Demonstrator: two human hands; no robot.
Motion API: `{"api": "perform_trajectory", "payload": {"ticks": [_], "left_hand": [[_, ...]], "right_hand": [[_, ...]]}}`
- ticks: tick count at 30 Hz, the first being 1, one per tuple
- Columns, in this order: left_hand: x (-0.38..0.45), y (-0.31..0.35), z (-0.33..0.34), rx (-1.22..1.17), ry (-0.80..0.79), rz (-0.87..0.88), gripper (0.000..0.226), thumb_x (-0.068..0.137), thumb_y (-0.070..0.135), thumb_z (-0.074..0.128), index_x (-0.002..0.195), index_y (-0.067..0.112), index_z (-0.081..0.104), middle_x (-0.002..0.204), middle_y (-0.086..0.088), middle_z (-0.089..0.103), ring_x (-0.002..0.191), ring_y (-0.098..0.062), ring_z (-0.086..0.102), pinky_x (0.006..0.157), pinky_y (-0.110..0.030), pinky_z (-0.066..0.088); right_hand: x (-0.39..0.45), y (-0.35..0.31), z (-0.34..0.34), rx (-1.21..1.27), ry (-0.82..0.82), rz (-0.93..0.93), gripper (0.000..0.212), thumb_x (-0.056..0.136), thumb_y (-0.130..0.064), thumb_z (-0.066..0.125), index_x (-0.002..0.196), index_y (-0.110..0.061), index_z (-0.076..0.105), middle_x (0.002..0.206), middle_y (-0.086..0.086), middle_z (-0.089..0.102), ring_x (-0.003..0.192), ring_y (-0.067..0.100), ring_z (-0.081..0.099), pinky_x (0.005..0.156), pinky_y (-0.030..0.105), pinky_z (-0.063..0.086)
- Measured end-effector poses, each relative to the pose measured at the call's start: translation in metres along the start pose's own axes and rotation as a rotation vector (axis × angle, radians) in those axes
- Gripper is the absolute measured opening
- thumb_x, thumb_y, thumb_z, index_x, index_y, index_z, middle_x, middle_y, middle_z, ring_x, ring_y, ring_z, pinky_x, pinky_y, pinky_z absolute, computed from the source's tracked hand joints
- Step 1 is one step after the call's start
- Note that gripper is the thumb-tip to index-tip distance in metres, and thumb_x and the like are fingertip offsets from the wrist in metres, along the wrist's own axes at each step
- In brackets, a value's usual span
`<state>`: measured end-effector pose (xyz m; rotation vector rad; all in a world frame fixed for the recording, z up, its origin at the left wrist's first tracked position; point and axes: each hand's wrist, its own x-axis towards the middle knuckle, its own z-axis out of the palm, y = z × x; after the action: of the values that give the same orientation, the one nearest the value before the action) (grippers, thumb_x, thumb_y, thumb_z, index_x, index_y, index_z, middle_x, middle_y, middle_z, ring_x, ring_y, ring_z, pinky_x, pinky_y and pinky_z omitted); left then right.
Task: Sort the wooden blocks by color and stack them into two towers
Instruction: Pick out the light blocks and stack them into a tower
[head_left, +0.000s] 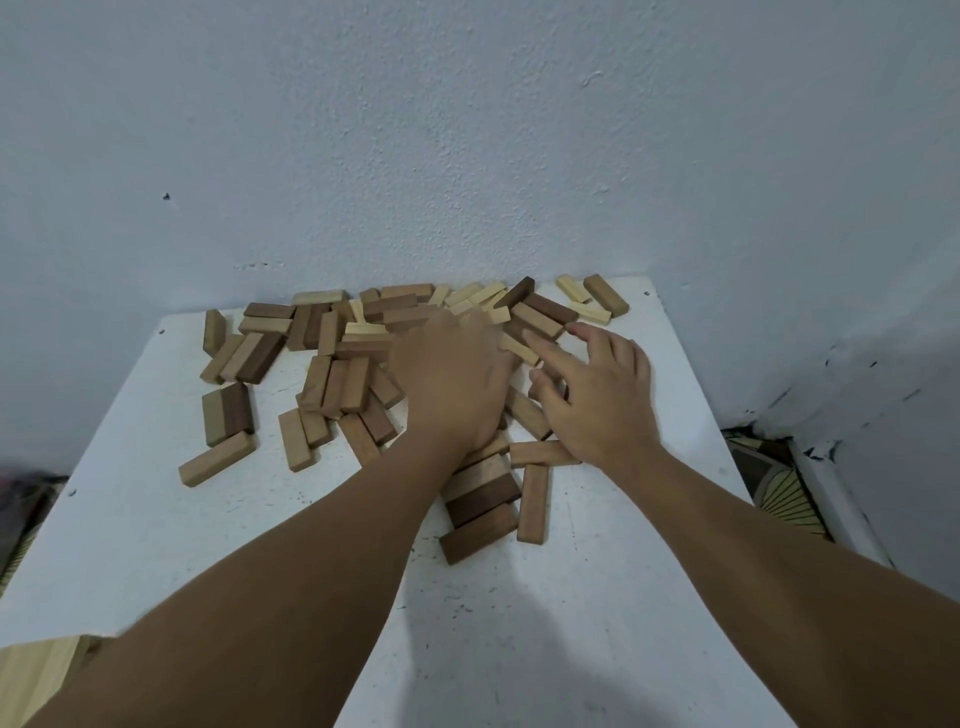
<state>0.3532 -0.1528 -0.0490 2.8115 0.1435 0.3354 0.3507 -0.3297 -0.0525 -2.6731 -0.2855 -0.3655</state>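
The scattered rectangular wooden blocks (332, 382) have a matt, sanded-looking finish, in pale cream, tan and dark brown tones, with faint grain showing on several. Under them, the white painted tabletop (130, 519) looks matt and slightly rough, flecked with small dark specks and chips. Behind the tabletop, the pale blue-grey plastered wall (467, 130) is matt and bumpy, its paint cracked and peeling low at the right.

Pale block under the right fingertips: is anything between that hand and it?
Nothing visible: the right hand reaches its fingers onto the pale block from above. The blurred left hand lies alongside, not between.
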Motion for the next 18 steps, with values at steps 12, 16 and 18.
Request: {"api": "perform_trajectory", "payload": {"ticks": [12, 16, 18], "left_hand": [[-0.0057, 0.0010, 0.0014, -0.058, 0.166, -0.111, 0.036, 0.093, 0.049, 0.054, 0.117, 0.025, 0.064, 0.141, -0.011, 0.037, 0.133, -0.037, 0.027, 0.116, -0.055, 0.012], [-0.0061, -0.0008, -0.0010, -0.085, 0.151, -0.187, 0.033, 0.096, 0.051, 0.056, 0.115, 0.026, 0.067, 0.142, -0.010, 0.037, 0.134, -0.037, 0.026, 0.119, -0.055, 0.009], [-0.0058, -0.0012, -0.0021, -0.109, 0.148, -0.213, 0.036, 0.094, 0.054, 0.058, 0.114, 0.025, 0.064, 0.139, -0.009, 0.036, 0.134, -0.036, 0.026, 0.119, -0.054, 0.010]], "right_hand": [[-0.0022, 0.0008, 0.0044, 0.047, 0.109, 0.002, 0.020, 0.097, -0.046, 0.057, 0.110, -0.041, 0.071, 0.120, 0.000, 0.052, 0.109, 0.026, 0.048, 0.101, 0.044, 0.040], [-0.0018, 0.0006, 0.0039, 0.063, 0.107, 0.002, 0.017, 0.094, -0.044, 0.061, 0.107, -0.037, 0.070, 0.116, -0.002, 0.052, 0.106, 0.025, 0.047, 0.100, 0.043, 0.041], [-0.0010, 0.0005, 0.0031, 0.076, 0.103, 0.021, 0.019, 0.093, -0.044, 0.062, 0.107, -0.034, 0.068, 0.115, -0.001, 0.050, 0.106, 0.024, 0.047, 0.100, 0.042, 0.041]]}}
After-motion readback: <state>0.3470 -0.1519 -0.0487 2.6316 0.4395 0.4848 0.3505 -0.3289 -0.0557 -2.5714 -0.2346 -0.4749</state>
